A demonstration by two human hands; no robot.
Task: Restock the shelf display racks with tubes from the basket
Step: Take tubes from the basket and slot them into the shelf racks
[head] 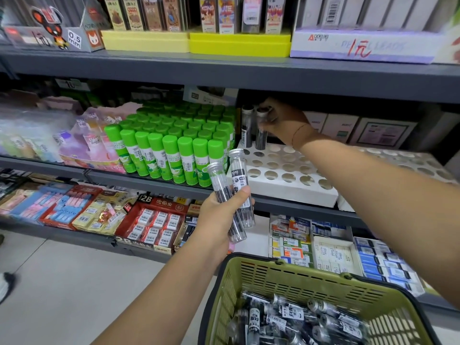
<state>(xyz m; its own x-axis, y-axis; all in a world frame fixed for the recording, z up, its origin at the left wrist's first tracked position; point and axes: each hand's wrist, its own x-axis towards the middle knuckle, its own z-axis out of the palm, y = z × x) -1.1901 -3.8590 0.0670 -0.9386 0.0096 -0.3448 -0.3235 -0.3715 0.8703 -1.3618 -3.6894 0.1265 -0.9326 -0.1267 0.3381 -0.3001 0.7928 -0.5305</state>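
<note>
Stationery-shop grey metal shelving, your right hand pinching a clear silver-capped tube upright at the white holed cardboard rack, your left hand gripping two more tubes above the olive plastic basket.

you see an olive-green basket, a white rack, bright green glue sticks, and clear, silver-capped tubes with black contents.

White display rack with round holes, most of them open. In its back-left corner a clear, silver-capped tube stands upright; just beside it a second tube, also upright. Before the rack's left edge, two tilted tubes. Below its front, an olive basket with heaped tubes lying flat, black-labelled.
</note>
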